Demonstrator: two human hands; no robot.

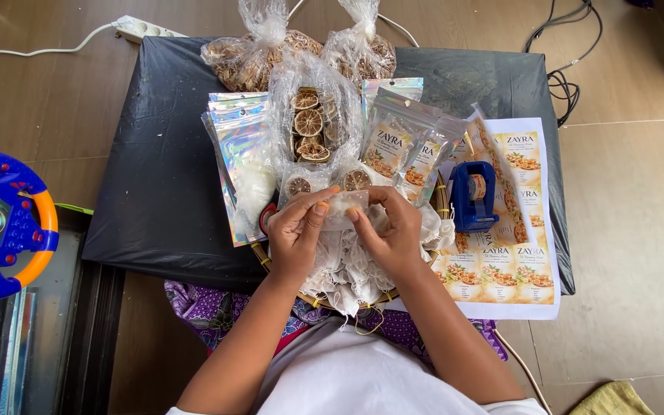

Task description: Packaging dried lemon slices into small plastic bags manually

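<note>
Fingers [330,194] of both hands pinched shut on one small white mesh sachet [345,204], left hand [295,234] at its left end, right hand [390,230] at its right end, thumbs on the near side. Sachet held flat and level just above the woven tray [441,201], right over the heap of loose white sachets [340,269] in it. Tray sits on the black-covered counter [159,154], near edge by the person's lap.

Just beyond the tray: clear bag of dried citrus slices [313,127], upright, a couple of slices in small clear pouches [298,184] at its base. Left of tray, stack of holographic zip pouches [238,146]. Right of the citrus bag, labelled printed pouches [393,142] leaning. Right of tray, touching its rim as far as I can tell, blue tape dispenser [472,196] resting on a sheet of printed labels [516,230]. Far behind, two knotted clear bags of brown dried stuff [251,54].

Judgement, handling: grip looks fine, ends only, so the mesh stays taut and the mouth is easy to find. Keep pressure light, fabric is thin and would crease or tear. Keeping it low over the tray means a drop lands in the heap. Whether the sachet is filled or empty, cannot tell.
</note>
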